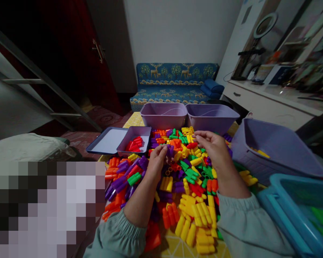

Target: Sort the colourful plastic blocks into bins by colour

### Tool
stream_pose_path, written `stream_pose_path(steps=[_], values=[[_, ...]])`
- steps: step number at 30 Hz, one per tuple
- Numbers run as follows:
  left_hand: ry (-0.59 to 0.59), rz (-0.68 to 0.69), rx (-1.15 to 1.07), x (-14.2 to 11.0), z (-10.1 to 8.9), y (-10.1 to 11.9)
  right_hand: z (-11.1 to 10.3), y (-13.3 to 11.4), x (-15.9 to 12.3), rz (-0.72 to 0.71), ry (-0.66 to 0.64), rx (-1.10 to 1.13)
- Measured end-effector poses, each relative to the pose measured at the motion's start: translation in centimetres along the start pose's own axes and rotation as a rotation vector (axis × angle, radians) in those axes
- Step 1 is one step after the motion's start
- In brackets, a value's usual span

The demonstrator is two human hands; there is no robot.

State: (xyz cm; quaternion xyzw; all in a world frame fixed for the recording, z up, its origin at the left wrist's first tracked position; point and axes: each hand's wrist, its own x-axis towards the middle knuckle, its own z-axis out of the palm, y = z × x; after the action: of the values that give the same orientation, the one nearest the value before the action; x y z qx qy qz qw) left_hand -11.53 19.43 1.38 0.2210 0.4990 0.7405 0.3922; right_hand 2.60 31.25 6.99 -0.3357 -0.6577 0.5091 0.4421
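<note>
Over the middle of a heap of plastic toy building blocks, my left hand (157,159) pinches a purple block (170,151) between thumb and fingers. My right hand (212,145) hovers over the heap's far right part, fingers stretched loosely to the left, and I see nothing held in it. Just beyond its fingertips lie yellow blocks (187,135). Below the hands the heap mixes yellow, orange, purple, red and green pieces, such as a green block (191,175) and an orange-red block (170,215).
Two lilac bins (163,116) stand along the far table edge. At right are another lilac bin (274,143) with yellow pieces and a turquoise bin (280,200) with green ones. A small lidded box (121,149) at left holds red blocks. A patterned sofa (174,87) stands behind.
</note>
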Motion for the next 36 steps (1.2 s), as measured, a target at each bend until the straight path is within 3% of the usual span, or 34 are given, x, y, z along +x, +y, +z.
stream_pose_path(steps=[4, 7, 14, 19, 28, 36], values=[[-0.011, 0.002, 0.03, -0.2, 0.0, 0.2, -0.8, 2.0, -1.0, -0.144, -0.016, -0.455], [0.006, 0.055, 0.118, -0.4, 0.2, 0.3, -1.1, 2.5, -1.3, -0.169, -0.074, -0.746], [0.065, 0.392, 0.614, -0.9, 0.2, 0.4, -0.9, 1.7, -2.5, -0.094, -0.334, -0.916], [-0.005, 0.421, 0.89, -1.0, -0.1, 0.3, -0.1, 2.2, -3.4, -0.158, -0.41, -1.02], [-0.047, 0.375, 0.882, -1.0, 0.0, 0.3, 1.7, 2.3, -3.3, -0.058, -0.422, -0.865], [-0.128, 0.287, 0.517, -0.4, 0.1, -0.1, 2.8, 2.2, -3.3, -0.076, -0.364, -0.599]])
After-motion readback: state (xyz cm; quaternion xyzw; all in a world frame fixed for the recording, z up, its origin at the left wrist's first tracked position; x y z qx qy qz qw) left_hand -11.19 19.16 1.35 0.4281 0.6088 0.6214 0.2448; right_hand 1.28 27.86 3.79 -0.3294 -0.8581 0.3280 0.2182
